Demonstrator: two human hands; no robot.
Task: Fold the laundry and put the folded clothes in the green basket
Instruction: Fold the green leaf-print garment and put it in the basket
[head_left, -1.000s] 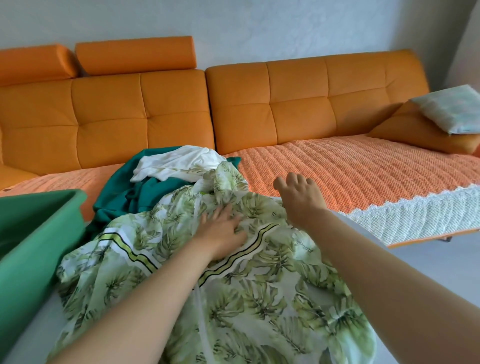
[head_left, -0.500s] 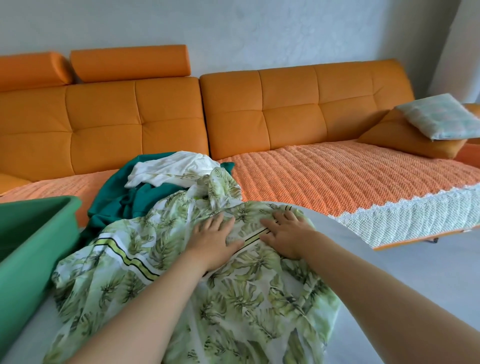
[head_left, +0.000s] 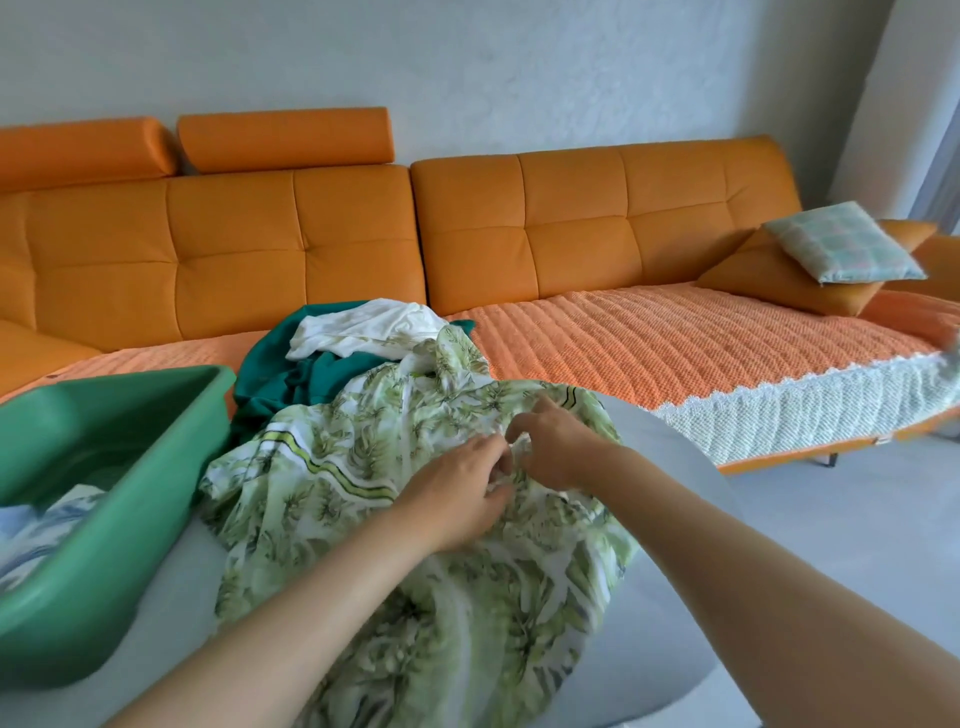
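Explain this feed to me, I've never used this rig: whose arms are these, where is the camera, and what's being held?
There is no machine here: a person works with two bare hands. The single picture comes from a wide-angle camera worn on their head, looking forward and down, so the arms reach in from the bottom edge. The left hand and right hand meet on a leaf-print garment and pinch its cloth between them. The garment lies spread over a grey table. Behind it sit a teal cloth and a white cloth, both unfolded. At the left stands the green basket, with a blue-white cloth inside. An orange sofa fills the background.
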